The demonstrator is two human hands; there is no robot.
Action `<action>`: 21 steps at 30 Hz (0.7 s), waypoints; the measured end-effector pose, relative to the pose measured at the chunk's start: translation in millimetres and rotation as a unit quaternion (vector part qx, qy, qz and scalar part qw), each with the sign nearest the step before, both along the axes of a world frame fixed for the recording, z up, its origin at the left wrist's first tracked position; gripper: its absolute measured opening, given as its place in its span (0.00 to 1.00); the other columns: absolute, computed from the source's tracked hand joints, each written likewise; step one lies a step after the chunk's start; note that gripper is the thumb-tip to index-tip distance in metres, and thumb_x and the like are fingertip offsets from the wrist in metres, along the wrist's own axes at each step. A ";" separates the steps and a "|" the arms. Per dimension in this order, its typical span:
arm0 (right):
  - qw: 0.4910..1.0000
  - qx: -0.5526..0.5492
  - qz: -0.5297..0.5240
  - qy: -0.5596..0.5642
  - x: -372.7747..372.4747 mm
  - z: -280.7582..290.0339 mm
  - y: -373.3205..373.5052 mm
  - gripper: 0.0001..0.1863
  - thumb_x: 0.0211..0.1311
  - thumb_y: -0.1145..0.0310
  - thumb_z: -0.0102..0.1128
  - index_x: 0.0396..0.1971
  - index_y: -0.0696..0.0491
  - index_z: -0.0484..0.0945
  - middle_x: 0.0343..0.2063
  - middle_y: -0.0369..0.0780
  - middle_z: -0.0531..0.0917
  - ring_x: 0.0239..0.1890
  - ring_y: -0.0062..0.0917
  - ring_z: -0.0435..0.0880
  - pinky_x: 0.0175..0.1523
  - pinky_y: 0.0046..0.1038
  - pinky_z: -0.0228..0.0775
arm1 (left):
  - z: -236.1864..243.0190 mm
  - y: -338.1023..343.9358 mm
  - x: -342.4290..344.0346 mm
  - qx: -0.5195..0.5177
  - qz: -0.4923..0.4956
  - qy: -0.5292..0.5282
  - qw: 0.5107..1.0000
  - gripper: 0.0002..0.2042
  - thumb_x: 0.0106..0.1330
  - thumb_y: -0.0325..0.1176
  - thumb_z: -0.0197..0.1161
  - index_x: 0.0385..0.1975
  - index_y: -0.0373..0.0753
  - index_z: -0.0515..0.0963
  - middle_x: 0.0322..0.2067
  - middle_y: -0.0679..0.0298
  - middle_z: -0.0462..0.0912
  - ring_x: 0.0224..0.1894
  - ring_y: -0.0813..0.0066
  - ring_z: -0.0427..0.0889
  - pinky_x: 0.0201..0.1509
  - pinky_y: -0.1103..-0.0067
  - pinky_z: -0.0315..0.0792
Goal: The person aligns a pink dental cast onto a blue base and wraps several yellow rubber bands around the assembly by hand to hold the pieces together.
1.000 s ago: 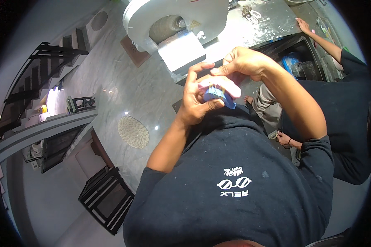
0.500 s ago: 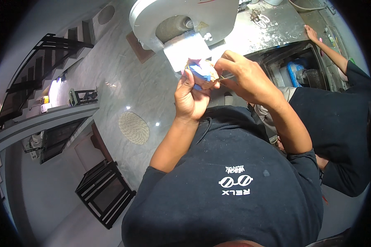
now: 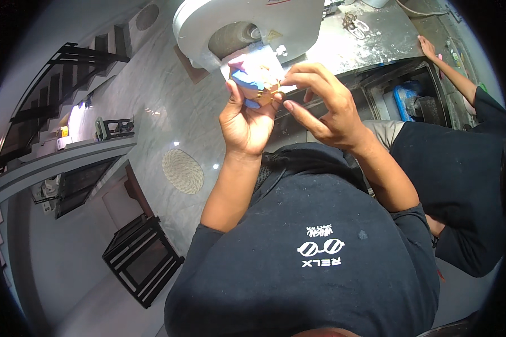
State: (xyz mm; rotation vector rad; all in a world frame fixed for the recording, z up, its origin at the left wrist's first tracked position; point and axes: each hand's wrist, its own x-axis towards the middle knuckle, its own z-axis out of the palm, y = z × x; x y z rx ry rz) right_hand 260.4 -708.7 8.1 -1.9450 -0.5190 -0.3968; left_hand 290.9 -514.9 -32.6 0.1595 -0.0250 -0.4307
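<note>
My left hand (image 3: 245,126) is closed around a small moulded piece (image 3: 247,80), blue and pale with thin brass-coloured pins sticking out on its right side. It resembles a dental cast, though glare hides much of its surface. The thumb presses its left edge and fingertips show at its right. Beside the pins, my right hand (image 3: 333,106) is open, its thumb and fingers apart, with nothing visible between them. Just beyond the piece stands a grey-white machine (image 3: 292,25) with a round opening and a brightly lit plate (image 3: 272,58) in front of it.
A dusty worktop (image 3: 376,48) right of the machine carries white-handled scissors (image 3: 358,29). Below it, an open compartment holds a blue object (image 3: 405,101). Another person (image 3: 450,185) is close on my right, hand on the worktop edge. An oval mat (image 3: 183,171) lies on the floor, left.
My left hand has moved a little left with the piece, turning it so the pins show more. My right hand's fingers have spread and drawn apart from it.
</note>
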 end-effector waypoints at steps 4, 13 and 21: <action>0.996 -0.023 -0.024 -0.085 3.3 -6.1 0.7 0.19 0.59 0.73 0.73 0.51 0.54 0.81 0.51 0.44 0.82 0.51 0.32 0.84 0.44 0.29 0.80 | 3.7 -7.3 0.5 -0.006 0.001 0.003 1.000 0.26 0.77 0.48 0.58 0.67 0.38 0.70 0.62 0.51 0.76 0.59 0.56 0.77 0.60 0.56 0.73; 0.998 -0.012 -0.013 -0.063 12.7 -11.6 -10.1 0.18 0.58 0.71 0.75 0.49 0.55 0.82 0.52 0.45 0.81 0.49 0.35 0.84 0.48 0.32 0.79 | -3.1 -23.0 1.4 -0.022 -0.001 0.025 0.999 0.24 0.79 0.50 0.55 0.66 0.41 0.72 0.61 0.53 0.78 0.60 0.56 0.77 0.59 0.53 0.72; 0.995 -0.057 0.008 -0.077 22.5 -23.2 -25.0 0.17 0.57 0.72 0.76 0.46 0.54 0.83 0.43 0.41 0.80 0.42 0.32 0.81 0.45 0.31 0.77 | -10.0 -37.2 2.3 -0.022 0.001 0.033 0.999 0.21 0.79 0.48 0.55 0.64 0.45 0.73 0.58 0.55 0.79 0.58 0.59 0.78 0.57 0.60 0.73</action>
